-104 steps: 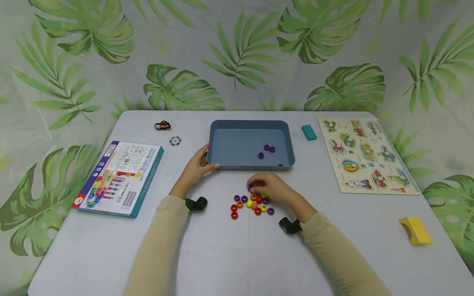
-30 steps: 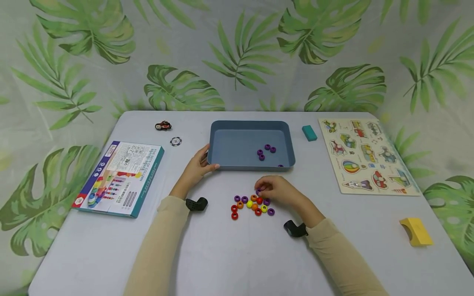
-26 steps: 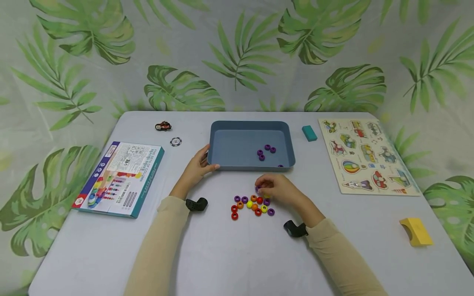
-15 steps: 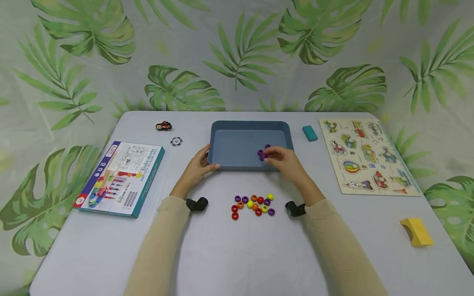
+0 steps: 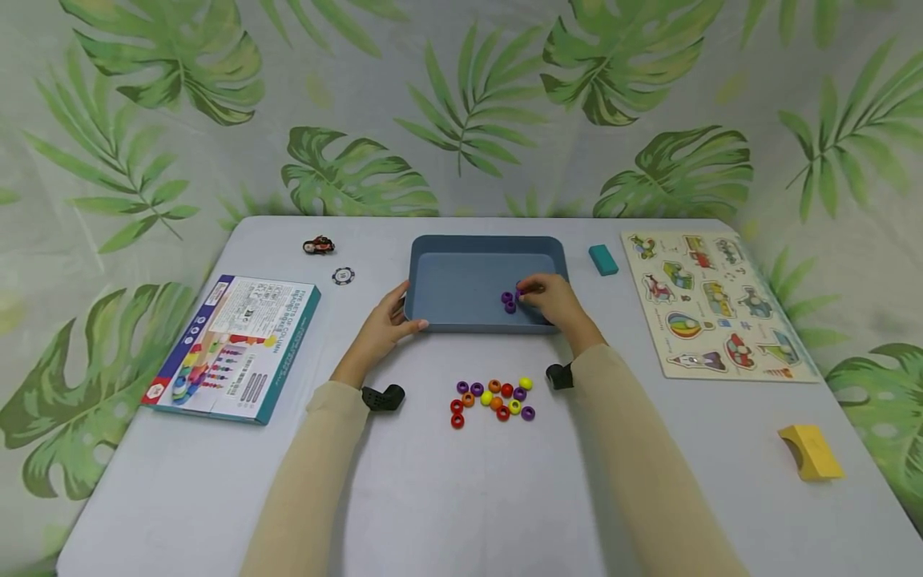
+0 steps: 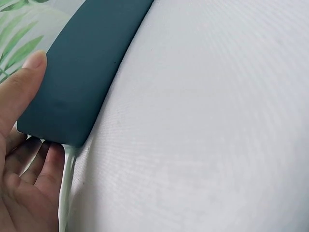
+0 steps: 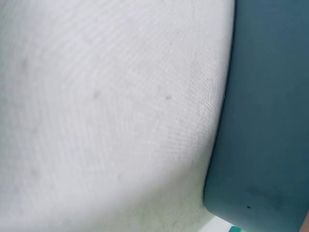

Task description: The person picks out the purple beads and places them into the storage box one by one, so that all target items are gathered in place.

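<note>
My left hand (image 5: pixel 385 324) grips the left front corner of the blue-grey tray (image 5: pixel 461 327). In the left wrist view its thumb (image 6: pixel 35 63) lies against the tray wall (image 6: pixel 72 87), with the fingers at the corner's end. My right hand (image 5: pixel 554 300) reaches over the tray's front right part and pinches a purple bead (image 5: pixel 518 295) at its fingertips. Just left of it, two purple beads (image 5: pixel 509 307) lie on the tray floor; the hand hides the area behind it. The right wrist view shows mostly tablecloth and the tray's outer wall (image 7: pixel 260 116).
Several red, orange, yellow and purple beads (image 5: pixel 496 402) lie before the tray. Left are a boxed toy set (image 5: pixel 238 344), a poker chip (image 5: pixel 343 276) and a small toy motorcycle (image 5: pixel 318 245). Right are a teal block (image 5: pixel 602 260), a picture puzzle board (image 5: pixel 714 304) and a yellow arch block (image 5: pixel 811 451).
My right hand has carried a purple bead from the loose group up into the tray, then shifted slightly farther back. The left hand stays at the tray corner.
</note>
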{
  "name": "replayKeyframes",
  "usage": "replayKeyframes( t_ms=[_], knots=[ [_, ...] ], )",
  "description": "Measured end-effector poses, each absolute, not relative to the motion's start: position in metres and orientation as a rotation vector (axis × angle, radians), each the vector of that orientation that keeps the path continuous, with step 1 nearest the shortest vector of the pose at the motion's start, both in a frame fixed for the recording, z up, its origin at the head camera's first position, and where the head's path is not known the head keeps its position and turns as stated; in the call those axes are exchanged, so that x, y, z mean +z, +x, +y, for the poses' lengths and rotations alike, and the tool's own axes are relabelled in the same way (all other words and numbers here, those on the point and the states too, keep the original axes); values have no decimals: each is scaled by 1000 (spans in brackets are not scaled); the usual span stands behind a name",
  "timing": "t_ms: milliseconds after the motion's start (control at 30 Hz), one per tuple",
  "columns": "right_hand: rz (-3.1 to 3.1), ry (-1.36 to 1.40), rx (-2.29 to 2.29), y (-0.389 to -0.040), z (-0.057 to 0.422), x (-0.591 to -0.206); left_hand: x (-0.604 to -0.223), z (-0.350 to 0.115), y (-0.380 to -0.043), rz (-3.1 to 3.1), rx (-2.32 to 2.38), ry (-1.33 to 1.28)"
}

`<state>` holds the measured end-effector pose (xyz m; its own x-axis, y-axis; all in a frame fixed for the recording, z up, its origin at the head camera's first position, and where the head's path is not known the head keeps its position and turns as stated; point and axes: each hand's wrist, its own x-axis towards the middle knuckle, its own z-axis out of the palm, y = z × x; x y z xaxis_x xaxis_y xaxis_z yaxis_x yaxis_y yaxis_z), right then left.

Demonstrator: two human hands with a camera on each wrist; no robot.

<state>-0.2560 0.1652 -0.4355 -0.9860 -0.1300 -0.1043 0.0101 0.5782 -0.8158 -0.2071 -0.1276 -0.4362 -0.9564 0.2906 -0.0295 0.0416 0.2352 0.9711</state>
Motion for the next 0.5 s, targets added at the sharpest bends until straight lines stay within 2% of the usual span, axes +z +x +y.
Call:
replayKeyframes(
  t_ms=[267,500],
  knots=[
    [2664,-121,-1337,-255,164,-433,-437,-128,-207,2299,1803,313],
    [2583,-396,-1532,-225,163,-415,-436,-127,-207,2304,1798,306]
  ],
)
